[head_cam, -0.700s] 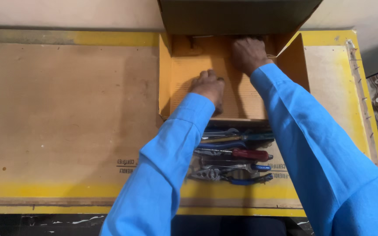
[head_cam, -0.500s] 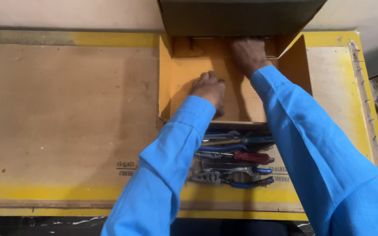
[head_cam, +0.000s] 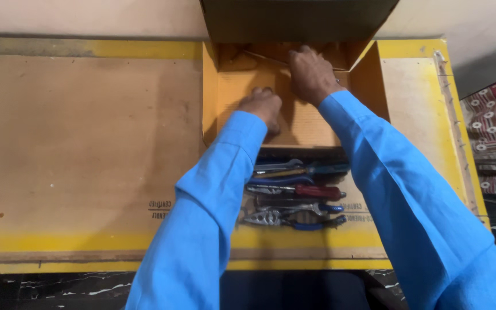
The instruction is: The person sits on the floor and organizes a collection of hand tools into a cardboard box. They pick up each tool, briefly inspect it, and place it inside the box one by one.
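Cardboard box (head_cam: pixel 231 97), open, upper centre; left hand (head_cam: pixel 262 106) and right hand (head_cam: pixel 311 74) inside; hand tools (head_cam: pixel 297 195) below.

Matt corrugated cardboard box (head_cam: pixel 311 123)

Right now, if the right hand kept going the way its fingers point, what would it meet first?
The right hand points toward the far end of the open cardboard box. It would first meet the inner flap at that end; the fingers look at or on it already, though depth is unclear.
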